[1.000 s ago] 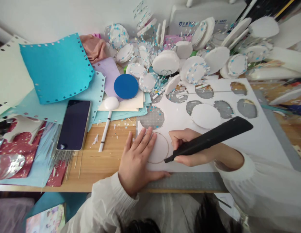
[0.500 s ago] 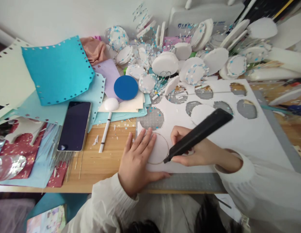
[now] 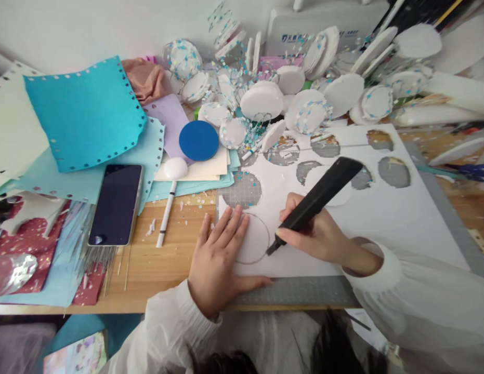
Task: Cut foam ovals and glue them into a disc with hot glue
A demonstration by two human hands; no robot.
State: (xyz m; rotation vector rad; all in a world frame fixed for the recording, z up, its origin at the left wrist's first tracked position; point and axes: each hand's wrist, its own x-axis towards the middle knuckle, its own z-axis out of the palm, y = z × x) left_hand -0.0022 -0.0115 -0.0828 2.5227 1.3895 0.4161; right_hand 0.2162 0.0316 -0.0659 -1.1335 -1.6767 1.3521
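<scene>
My left hand lies flat with fingers spread on a white foam sheet, partly over a drawn circle with a brownish outline. Its thumb reaches toward the sheet's front edge. In my right hand is a thick black utility knife, held slanting, with its tip at the lower right of the circle's outline. The blade itself is too small to make out. Rough-edged round holes run through the upper part of the sheet, and a loose white disc lies partly behind the knife.
A grey cutting mat lies beneath the sheet. Behind it crowd white foam discs with blue-white bead strings. To the left are a blue disc, a white pen, a phone, coloured papers and thin wires.
The knife has tilted more upright, and its tip has shifted slightly up and right at the circle's outline. My left hand stays flat in the same place on the sheet.
</scene>
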